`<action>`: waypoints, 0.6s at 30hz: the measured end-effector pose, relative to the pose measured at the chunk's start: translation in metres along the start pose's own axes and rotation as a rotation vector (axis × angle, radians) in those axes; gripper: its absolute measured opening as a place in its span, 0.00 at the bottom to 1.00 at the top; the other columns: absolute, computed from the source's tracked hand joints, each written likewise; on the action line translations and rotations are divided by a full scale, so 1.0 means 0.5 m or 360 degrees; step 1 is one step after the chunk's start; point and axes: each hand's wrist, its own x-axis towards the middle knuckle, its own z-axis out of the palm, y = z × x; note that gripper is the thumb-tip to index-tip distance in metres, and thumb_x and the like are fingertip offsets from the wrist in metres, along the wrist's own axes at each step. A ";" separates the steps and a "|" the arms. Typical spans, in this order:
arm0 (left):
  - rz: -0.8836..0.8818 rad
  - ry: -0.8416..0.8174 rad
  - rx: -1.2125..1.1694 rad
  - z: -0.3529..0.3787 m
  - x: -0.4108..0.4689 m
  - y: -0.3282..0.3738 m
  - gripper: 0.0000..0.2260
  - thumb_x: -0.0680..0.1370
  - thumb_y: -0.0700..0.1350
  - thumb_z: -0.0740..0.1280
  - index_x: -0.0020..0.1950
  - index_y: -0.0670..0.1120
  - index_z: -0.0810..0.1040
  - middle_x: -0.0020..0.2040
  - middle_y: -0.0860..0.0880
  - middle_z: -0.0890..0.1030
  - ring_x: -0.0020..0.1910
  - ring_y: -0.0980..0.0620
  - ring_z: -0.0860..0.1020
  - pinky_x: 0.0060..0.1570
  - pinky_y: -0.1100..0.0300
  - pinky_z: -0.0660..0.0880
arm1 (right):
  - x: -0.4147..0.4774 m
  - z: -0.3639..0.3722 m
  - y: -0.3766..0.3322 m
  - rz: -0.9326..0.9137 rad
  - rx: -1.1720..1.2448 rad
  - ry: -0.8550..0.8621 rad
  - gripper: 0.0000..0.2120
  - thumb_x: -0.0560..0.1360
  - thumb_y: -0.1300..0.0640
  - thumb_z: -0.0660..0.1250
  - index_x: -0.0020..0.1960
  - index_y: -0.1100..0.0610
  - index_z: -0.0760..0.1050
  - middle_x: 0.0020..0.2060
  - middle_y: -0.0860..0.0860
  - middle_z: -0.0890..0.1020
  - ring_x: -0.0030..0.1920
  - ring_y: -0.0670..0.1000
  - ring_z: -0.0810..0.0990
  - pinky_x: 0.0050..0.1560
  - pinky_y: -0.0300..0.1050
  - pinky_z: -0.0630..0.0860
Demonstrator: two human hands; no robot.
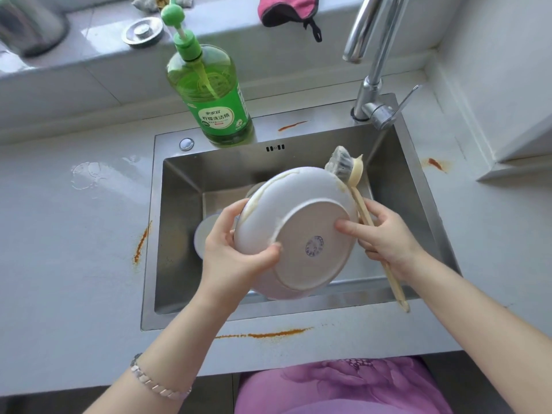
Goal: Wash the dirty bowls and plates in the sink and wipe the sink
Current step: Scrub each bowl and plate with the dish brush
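bench (74, 234): grey, orange smears.
sink (179, 180): steel, set in bench.
bowl (298, 234): white, held tilted over sink, underside up.
detergent bottle (215, 100): green, far sink rim.
left hand (230, 252): fingers clamped on bowl's left rim.
right hand (385, 234): fingers clamped on brush (346, 168) handle, thumb on bowl base.

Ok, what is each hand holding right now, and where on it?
The left hand grips the white bowl by its left rim. The right hand holds the dish brush mid-handle, thumb resting on the bowl's base.

home kitchen | steel sink (418, 174) | faucet (370, 94) | dish-soap bottle (221, 109)
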 end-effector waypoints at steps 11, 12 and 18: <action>-0.0130 -0.0162 0.0088 -0.015 0.014 0.000 0.30 0.59 0.41 0.74 0.58 0.61 0.76 0.53 0.58 0.81 0.50 0.60 0.80 0.49 0.61 0.78 | 0.000 0.017 -0.013 -0.0019 -0.0354 -0.0025 0.24 0.69 0.58 0.73 0.64 0.51 0.74 0.27 0.40 0.78 0.26 0.39 0.74 0.24 0.29 0.65; -0.0133 -0.0145 0.0130 -0.014 0.015 0.001 0.30 0.59 0.41 0.75 0.58 0.61 0.76 0.53 0.59 0.80 0.50 0.62 0.79 0.48 0.62 0.78 | 0.005 0.016 -0.010 -0.0105 -0.0449 0.0054 0.24 0.70 0.55 0.73 0.64 0.48 0.73 0.35 0.41 0.81 0.36 0.39 0.78 0.31 0.28 0.70; -0.0054 -0.0059 0.0454 -0.006 0.021 0.010 0.30 0.63 0.37 0.75 0.59 0.62 0.74 0.50 0.66 0.78 0.49 0.68 0.76 0.48 0.67 0.76 | -0.023 0.020 -0.044 -0.0506 -0.1214 0.0123 0.15 0.78 0.48 0.58 0.60 0.31 0.70 0.32 0.41 0.79 0.36 0.41 0.76 0.40 0.39 0.72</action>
